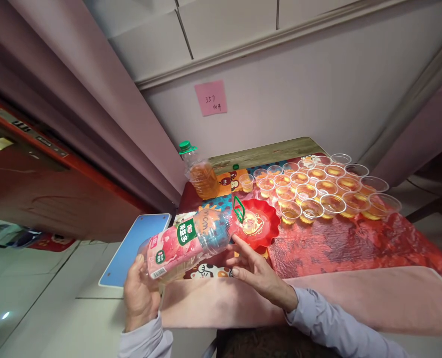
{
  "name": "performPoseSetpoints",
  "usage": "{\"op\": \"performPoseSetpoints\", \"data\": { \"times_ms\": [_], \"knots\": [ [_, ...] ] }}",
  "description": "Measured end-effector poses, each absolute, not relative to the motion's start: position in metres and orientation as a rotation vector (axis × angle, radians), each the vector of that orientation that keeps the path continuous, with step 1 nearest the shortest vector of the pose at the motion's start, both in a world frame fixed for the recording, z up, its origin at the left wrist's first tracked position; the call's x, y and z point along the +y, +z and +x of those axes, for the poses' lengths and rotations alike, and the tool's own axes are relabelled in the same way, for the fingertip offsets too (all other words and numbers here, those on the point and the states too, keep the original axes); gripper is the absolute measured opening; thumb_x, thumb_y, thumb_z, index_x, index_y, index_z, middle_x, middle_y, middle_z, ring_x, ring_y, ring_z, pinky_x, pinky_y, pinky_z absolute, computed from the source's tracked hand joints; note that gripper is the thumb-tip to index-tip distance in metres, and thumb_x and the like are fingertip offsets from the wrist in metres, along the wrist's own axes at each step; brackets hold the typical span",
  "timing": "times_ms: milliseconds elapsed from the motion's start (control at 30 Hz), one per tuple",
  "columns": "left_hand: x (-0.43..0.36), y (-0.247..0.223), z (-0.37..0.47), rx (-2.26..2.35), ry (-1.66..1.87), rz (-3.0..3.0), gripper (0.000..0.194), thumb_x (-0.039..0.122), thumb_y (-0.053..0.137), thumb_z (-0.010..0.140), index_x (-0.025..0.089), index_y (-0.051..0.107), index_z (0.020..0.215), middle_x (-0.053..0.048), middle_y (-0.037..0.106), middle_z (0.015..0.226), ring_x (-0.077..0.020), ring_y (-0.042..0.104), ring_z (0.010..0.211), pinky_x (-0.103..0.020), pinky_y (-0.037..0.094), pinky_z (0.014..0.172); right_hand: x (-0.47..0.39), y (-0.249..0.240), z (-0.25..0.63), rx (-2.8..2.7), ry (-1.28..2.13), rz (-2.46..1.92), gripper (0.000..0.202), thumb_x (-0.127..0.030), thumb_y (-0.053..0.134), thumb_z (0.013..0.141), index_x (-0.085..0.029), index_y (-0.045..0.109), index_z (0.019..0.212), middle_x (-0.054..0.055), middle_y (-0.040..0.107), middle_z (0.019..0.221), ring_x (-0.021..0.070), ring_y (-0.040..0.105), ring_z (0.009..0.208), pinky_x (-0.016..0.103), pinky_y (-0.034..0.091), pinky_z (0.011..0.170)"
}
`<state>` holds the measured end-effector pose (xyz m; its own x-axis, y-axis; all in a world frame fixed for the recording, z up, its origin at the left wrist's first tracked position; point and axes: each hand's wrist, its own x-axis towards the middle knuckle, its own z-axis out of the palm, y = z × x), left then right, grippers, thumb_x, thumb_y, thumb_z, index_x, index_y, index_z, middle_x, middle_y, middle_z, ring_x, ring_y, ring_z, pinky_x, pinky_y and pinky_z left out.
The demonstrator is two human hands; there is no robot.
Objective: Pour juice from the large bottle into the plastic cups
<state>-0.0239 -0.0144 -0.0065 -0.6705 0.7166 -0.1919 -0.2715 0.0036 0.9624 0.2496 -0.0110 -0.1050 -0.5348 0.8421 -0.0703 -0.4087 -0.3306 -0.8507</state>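
Observation:
My left hand (141, 293) is wrapped around the base of a large clear juice bottle (185, 246) with a pink label. The bottle is tilted nearly level, its neck pointing right over a red scalloped dish (271, 226). A green carry ring (239, 209) hangs at the neck, and little or no juice shows inside. Just below the neck is my right hand (256, 273), thumb and fingers apart; whether a fingertip touches the bottle I cannot tell. To the right stand several clear plastic cups (333, 203) in rows, holding yellow-orange juice.
Behind stands a second bottle (204, 181), green-capped and partly full of orange juice. A loose green cap (236, 167) lies near the wall. Shiny red covering (318, 248) and pink cloth (336, 301) lie on the table. A blue board (135, 248) is at the left.

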Motion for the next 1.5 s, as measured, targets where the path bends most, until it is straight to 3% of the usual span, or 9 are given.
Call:
{"op": "performPoseSetpoints", "data": {
  "times_ms": [233, 600, 833, 1267, 1500],
  "knots": [
    [-0.012, 0.002, -0.025, 1.649, 1.727, 0.535, 0.054, 0.053, 0.085, 0.073, 0.021, 0.079, 0.116, -0.005, 0.082, 0.113, -0.0283, 0.074, 0.11, -0.034, 0.063, 0.085, -0.011, -0.108, 0.251, -0.992, 1.981, -0.671, 0.106, -0.06, 0.092, 0.086, -0.039, 0.037, 0.174, 0.013, 0.05, 0.167, 0.0266, 0.064, 0.128, 0.05, 0.056, 0.114],
    [-0.006, 0.01, -0.025, 1.764, 1.684, 0.503, 0.054, 0.048, 0.087, 0.07, 0.023, 0.079, 0.117, -0.004, 0.08, 0.111, -0.0205, 0.072, 0.086, -0.025, 0.058, 0.058, -0.013, -0.109, 0.251, -0.906, 2.001, -0.67, 0.106, -0.06, 0.091, 0.086, -0.036, 0.038, 0.174, 0.013, 0.053, 0.163, 0.0264, 0.065, 0.127, 0.049, 0.054, 0.115],
    [-0.004, 0.021, -0.011, 1.812, 1.729, 0.54, 0.055, 0.042, 0.089, 0.067, 0.023, 0.08, 0.118, -0.004, 0.08, 0.111, -0.02, 0.073, 0.086, -0.023, 0.057, 0.057, -0.014, -0.107, 0.253, -0.905, 2.008, -0.688, 0.108, -0.06, 0.092, 0.085, -0.035, 0.037, 0.174, 0.013, 0.054, 0.163, 0.0267, 0.066, 0.127, 0.05, 0.055, 0.116],
    [-0.001, 0.018, -0.017, 1.849, 1.714, 0.578, 0.055, 0.047, 0.087, 0.072, 0.024, 0.079, 0.121, -0.005, 0.079, 0.121, -0.0202, 0.073, 0.093, -0.025, 0.056, 0.063, -0.013, -0.103, 0.255, -0.889, 2.028, -0.668, 0.106, -0.059, 0.092, 0.085, -0.036, 0.038, 0.174, 0.013, 0.052, 0.163, 0.0264, 0.065, 0.126, 0.05, 0.053, 0.116],
    [-0.001, 0.02, -0.016, 1.832, 1.727, 0.547, 0.053, 0.043, 0.088, 0.072, 0.023, 0.08, 0.12, -0.004, 0.078, 0.118, -0.0168, 0.071, 0.085, -0.023, 0.055, 0.06, -0.011, -0.098, 0.258, -0.92, 2.028, -0.68, 0.108, -0.061, 0.093, 0.084, -0.035, 0.038, 0.174, 0.013, 0.054, 0.16, 0.0253, 0.065, 0.125, 0.05, 0.051, 0.118]
  ]
}}
